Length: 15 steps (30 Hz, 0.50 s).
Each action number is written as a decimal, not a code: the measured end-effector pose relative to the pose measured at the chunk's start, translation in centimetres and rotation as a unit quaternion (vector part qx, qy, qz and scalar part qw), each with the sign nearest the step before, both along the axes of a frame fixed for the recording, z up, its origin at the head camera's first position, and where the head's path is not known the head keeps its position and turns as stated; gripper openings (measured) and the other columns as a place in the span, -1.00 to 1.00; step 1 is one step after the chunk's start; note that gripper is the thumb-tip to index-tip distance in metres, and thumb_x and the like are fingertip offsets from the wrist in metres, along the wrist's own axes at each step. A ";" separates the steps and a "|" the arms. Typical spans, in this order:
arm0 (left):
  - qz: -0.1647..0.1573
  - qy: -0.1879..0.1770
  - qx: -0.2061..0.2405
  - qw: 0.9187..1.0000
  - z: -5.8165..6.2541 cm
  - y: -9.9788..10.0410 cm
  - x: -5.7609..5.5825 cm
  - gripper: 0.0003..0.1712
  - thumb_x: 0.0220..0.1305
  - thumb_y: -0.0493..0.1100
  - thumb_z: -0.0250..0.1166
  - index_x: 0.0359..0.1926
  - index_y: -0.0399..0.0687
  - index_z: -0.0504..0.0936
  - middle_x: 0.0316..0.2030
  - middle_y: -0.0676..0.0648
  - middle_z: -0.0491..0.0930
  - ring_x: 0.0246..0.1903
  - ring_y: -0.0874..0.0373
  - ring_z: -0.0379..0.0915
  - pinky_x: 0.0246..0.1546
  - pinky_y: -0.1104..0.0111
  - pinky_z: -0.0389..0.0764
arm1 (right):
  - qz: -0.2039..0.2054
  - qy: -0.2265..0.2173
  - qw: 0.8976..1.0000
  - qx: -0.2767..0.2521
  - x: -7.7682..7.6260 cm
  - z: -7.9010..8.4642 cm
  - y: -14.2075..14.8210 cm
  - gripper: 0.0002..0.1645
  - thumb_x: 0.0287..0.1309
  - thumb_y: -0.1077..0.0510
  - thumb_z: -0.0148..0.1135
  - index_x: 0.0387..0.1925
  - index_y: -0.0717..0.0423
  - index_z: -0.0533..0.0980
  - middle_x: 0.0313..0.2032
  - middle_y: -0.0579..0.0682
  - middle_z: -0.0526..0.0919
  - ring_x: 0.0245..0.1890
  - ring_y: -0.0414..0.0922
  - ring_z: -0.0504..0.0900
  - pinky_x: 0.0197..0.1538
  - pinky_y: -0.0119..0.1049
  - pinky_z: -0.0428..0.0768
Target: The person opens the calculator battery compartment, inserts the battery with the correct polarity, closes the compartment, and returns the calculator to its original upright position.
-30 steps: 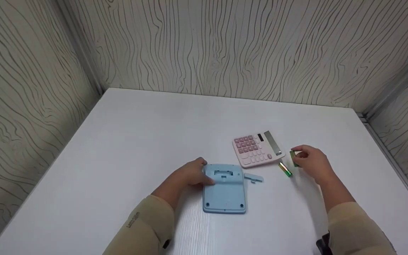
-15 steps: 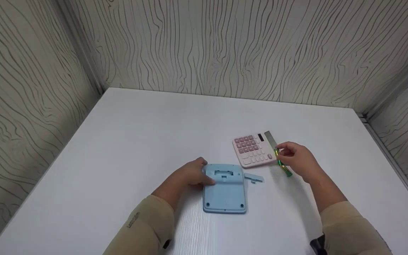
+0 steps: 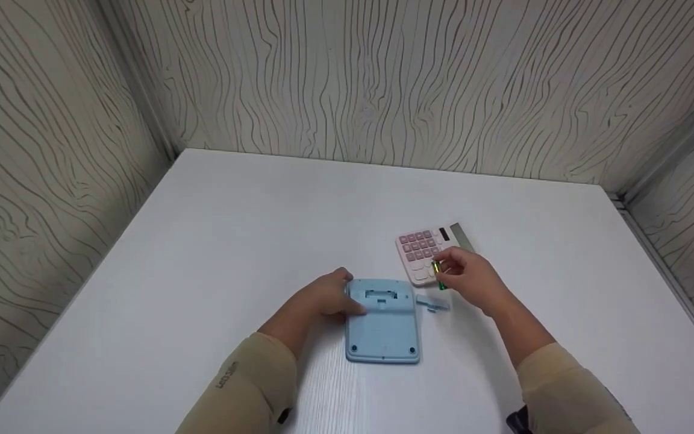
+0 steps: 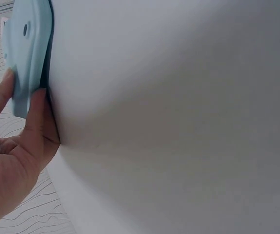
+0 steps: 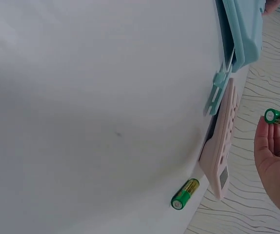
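The green battery is off the counter, in the air over the lower part of the pink calculator, apart from the blue calculator. The right hand pinches it between thumb and fingertips. The blue calculator lies face down, its battery bay uncovered and, as far as the head view shows, with no battery in it. The left hand grips its left edge, thumb on the back and fingers beneath. Just beside its right edge lies the loose bay cover; whether the two touch I cannot tell.

Judging by how things lie, the opening-up is done: the cover is off and the bay is exposed. Not done are the seating of any battery and the closing of the bay, so the work looks about midway.

Farther out, the pink calculator lies face up, partly hidden by the right hand in the head view. A second battery rests near its display end, visible in the right wrist view.
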<state>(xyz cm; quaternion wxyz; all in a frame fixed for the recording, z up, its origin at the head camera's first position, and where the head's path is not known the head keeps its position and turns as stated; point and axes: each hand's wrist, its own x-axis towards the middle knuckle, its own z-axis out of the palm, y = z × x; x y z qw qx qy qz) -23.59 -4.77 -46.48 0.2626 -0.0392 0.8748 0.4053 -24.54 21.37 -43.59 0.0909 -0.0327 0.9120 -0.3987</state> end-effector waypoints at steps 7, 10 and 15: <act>-0.001 -0.001 -0.002 1.000 -0.1 0.0 0.0 -0.12 -0.17 -0.02 0.49 0.20 0.05 0.28 -0.03 -0.07 0.49 -0.35 0.14 0.50 -0.19 0.26 0.51 | 0.014 0.018 1.000 -0.002 0.4 -0.4 -2.5 -0.68 0.11 0.19 0.22 -0.05 -0.03 0.47 -0.24 -0.05 0.55 -0.20 -0.11 0.50 -0.15 -0.30 0.55; -0.004 -0.001 -0.005 1.000 0.0 -0.1 0.0 -0.12 -0.16 0.00 0.48 0.22 0.05 0.27 -0.02 -0.07 0.49 -0.29 0.14 0.49 -0.10 0.22 0.48 | 0.021 0.025 0.999 -0.003 0.5 -0.6 -3.5 -0.68 0.09 0.20 0.23 -0.07 -0.05 0.48 -0.25 -0.08 0.56 -0.20 -0.12 0.51 -0.14 -0.28 0.55; -0.017 0.001 -0.013 1.000 0.3 -0.2 0.0 -0.11 -0.14 -0.02 0.48 0.23 0.03 0.25 0.03 -0.09 0.46 -0.23 0.11 0.46 -0.07 0.22 0.45 | 0.032 0.028 0.999 -0.004 0.7 -0.6 -5.1 -0.68 0.06 0.22 0.25 -0.11 -0.08 0.49 -0.27 -0.11 0.56 -0.22 -0.14 0.51 -0.11 -0.26 0.55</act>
